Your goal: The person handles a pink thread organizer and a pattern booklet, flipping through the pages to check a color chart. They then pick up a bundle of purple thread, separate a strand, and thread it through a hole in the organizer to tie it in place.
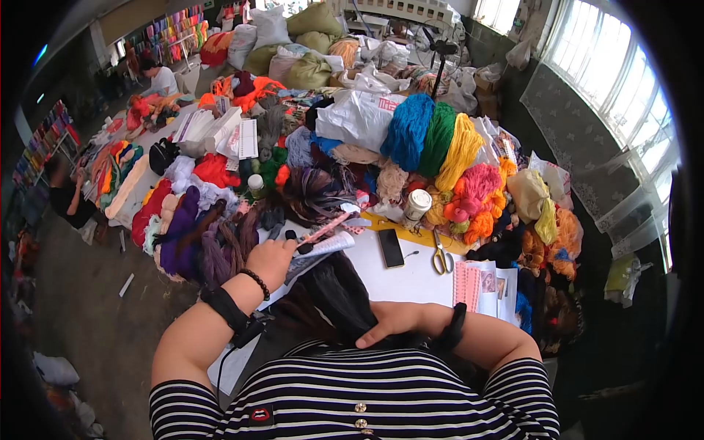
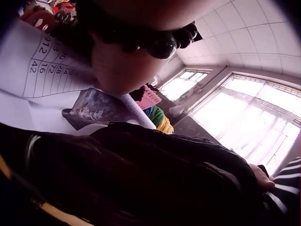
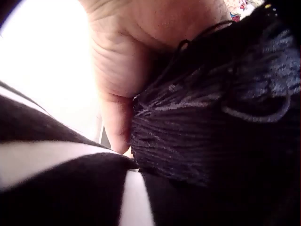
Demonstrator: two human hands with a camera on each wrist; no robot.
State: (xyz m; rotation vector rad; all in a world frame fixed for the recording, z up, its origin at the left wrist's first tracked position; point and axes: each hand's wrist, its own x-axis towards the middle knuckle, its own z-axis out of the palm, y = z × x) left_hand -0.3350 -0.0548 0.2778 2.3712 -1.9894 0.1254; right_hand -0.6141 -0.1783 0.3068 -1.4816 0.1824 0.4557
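My right hand (image 1: 396, 320) grips a thick bundle of black yarn (image 1: 334, 290) close to the striped shirt, thumb lying over its near end. In the right wrist view, cut-looking strands (image 3: 174, 146) spread out beside the thumb. Farther left, my left hand (image 1: 268, 264) holds curled printed sheets (image 1: 326, 246), its fingertips mostly hidden. A number table (image 2: 51, 66) shows on one sheet in the left wrist view, with the black yarn (image 2: 141, 174) stretching below. A pink punched strip (image 1: 326, 229) lies just beyond the sheets.
A black phone (image 1: 391, 248), scissors (image 1: 442, 258) and a white tub (image 1: 416, 207) stand on the white table (image 1: 367, 275). Piled skeins of coloured yarn (image 1: 458, 150) ring the back and sides. Two other people (image 1: 160, 79) are at the far left.
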